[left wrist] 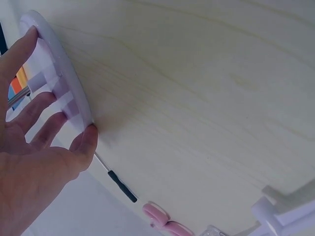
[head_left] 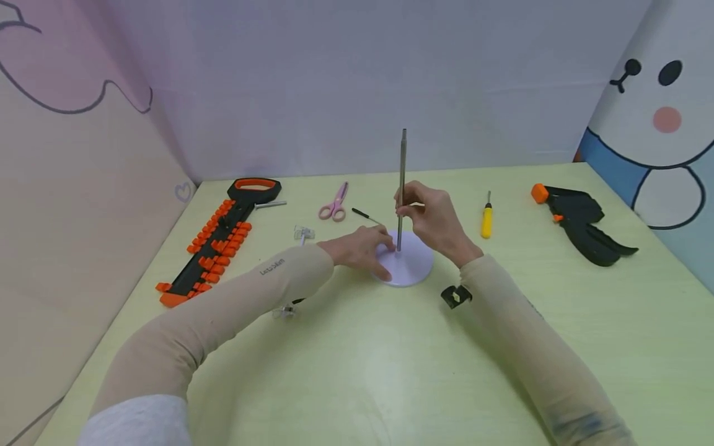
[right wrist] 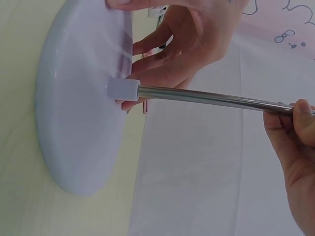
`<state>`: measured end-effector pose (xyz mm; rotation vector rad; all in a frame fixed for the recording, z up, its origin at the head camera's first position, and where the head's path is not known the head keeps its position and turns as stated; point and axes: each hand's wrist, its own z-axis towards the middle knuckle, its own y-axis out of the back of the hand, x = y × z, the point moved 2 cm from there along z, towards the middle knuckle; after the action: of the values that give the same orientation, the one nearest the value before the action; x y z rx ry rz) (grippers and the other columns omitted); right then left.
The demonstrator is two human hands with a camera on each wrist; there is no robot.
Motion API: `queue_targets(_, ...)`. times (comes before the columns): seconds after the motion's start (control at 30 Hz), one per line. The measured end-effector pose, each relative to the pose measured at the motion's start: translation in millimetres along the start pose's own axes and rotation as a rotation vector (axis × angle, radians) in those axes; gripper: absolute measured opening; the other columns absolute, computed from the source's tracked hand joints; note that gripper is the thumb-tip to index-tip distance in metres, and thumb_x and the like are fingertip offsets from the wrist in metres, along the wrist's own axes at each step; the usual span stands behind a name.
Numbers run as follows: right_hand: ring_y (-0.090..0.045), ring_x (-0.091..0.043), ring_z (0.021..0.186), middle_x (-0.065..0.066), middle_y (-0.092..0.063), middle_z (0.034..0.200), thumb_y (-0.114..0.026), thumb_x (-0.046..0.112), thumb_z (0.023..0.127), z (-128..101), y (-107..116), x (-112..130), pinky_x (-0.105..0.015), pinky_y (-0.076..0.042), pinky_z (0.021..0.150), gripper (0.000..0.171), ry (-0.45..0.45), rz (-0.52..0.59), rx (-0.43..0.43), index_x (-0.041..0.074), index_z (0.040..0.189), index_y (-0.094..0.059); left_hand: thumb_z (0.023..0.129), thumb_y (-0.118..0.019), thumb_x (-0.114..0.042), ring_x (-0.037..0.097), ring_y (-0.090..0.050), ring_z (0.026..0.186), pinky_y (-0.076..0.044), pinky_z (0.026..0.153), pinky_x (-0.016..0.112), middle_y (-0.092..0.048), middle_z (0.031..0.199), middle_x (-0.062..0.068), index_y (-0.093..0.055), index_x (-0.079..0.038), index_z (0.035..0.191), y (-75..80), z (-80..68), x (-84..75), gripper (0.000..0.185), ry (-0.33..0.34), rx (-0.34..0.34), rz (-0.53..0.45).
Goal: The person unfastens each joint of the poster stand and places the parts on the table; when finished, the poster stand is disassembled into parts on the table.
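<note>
A white round base (head_left: pixel 417 267) lies flat on the pale green table, with a thin metal rod (head_left: pixel 403 162) standing upright in its centre socket (right wrist: pixel 123 90). My left hand (head_left: pixel 361 249) rests on the base's left side. Its fingers are spread over the top and its thumb (left wrist: pixel 86 140) sits at the rim (left wrist: pixel 74 83). My right hand (head_left: pixel 411 208) pinches the rod about halfway up. In the right wrist view the rod (right wrist: pixel 206 98) runs from the base (right wrist: pixel 74 113) to my right fingertips (right wrist: pixel 300 110), with my left hand (right wrist: pixel 192 44) behind it.
A black and orange tool rack (head_left: pixel 214 244) lies at the left. Pink scissors (head_left: pixel 334 203) and a small black screwdriver (head_left: pixel 365 215) lie behind the base. A yellow screwdriver (head_left: pixel 487 218) and a black clamp (head_left: pixel 580 223) lie to the right. A small black part (head_left: pixel 456 296) sits by my right forearm.
</note>
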<state>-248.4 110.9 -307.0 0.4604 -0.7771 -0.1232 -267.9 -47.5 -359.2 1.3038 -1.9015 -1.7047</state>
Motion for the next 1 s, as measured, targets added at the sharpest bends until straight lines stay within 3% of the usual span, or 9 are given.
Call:
queue_targets(0.67, -0.063, -0.021, 0.080, -0.013, -0.064, 0.090, -0.063, -0.012, 0.083, 11, 11, 9, -0.026, -0.053, 0.077, 0.019, -0.025, 0.059, 0.010, -0.005, 0.101, -0.059, 0.075, -0.078, -0.041, 0.025, -0.042, 0.111, -0.039, 0.092, 0.035, -0.042, 0.134, 0.005, -0.059, -0.016, 0.129, 3.1, -0.3, 1.0, 0.062, 0.034, 0.002, -0.014)
queue_targets(1.0, -0.064, -0.021, 0.081, -0.014, -0.065, 0.090, -0.065, -0.007, 0.084, 8, 18, 13, -0.027, -0.053, 0.077, 0.024, -0.035, -0.014, -0.014, -0.004, 0.107, -0.058, 0.076, -0.078, -0.041, 0.026, -0.041, 0.115, -0.037, 0.096, 0.038, -0.041, 0.135, 0.005, -0.059, -0.017, 0.130, -0.7, 1.4, 2.7, 0.062, 0.032, 0.005, -0.029)
